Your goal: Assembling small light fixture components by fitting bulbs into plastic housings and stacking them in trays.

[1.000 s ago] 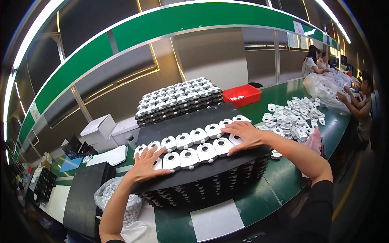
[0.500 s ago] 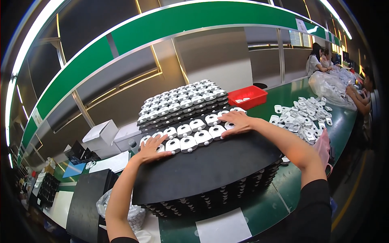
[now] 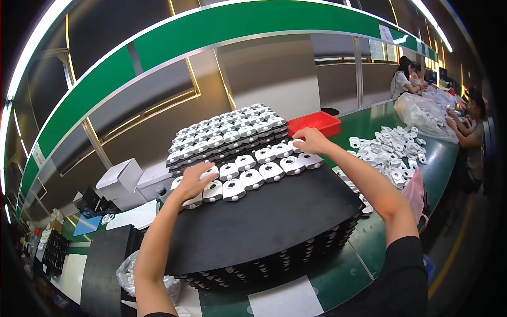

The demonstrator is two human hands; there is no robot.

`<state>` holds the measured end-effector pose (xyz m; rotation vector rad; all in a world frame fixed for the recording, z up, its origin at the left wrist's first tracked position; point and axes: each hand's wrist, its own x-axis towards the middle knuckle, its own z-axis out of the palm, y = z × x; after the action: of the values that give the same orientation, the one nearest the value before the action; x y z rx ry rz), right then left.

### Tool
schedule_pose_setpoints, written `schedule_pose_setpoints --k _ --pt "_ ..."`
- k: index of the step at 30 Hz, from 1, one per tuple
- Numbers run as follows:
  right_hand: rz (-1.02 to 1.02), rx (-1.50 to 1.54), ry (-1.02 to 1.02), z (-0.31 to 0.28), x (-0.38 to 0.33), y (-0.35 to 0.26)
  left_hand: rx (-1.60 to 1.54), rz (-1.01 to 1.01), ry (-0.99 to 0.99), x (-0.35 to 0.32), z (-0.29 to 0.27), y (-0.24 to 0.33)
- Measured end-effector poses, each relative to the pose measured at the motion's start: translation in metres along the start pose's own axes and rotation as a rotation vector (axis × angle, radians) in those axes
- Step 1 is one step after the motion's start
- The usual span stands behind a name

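Two rows of white rounded plastic parts (image 3: 252,179), each with a round hole and a small white knob, lie along the far side of a black sheet (image 3: 264,222). That sheet tops a tall stack of black layers with white knobs showing between them. My left hand (image 3: 194,184) is over the left end of the rows, fingers stretched out, partly hiding the parts there. At the right end of the rows, my right hand (image 3: 312,141) has loosely bent fingers spread above the back row. Whether its fingertips touch the parts I cannot make out.
Behind is another stack of layers filled with white parts (image 3: 227,127), beside a red bin (image 3: 317,124). Loose white parts (image 3: 391,153) are heaped at the right. Black sheets (image 3: 108,264) and a plastic bag (image 3: 127,274) stand at the left. Co-workers sit farther right.
My right hand has risen off the front row and shifted toward the back right end. The left hand's fingers have lifted from the front parts. The view has shifted slightly.
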<state>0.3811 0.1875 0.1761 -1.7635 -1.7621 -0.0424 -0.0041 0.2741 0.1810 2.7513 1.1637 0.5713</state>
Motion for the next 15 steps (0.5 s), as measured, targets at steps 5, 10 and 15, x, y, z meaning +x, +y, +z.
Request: schedule_pose_setpoints --k 5,10,15 --pt "0.065 0.005 -0.108 0.015 -0.004 0.007 0.049 0.026 -0.214 0.021 0.025 0.014" --pt "0.0 -0.031 -0.12 0.016 -0.002 0.008 0.07 -0.051 -0.211 0.027 0.03 0.008" --pt "0.069 0.063 -0.194 0.006 -0.002 0.004 0.095 -0.066 -0.226 0.032 0.033 0.015"
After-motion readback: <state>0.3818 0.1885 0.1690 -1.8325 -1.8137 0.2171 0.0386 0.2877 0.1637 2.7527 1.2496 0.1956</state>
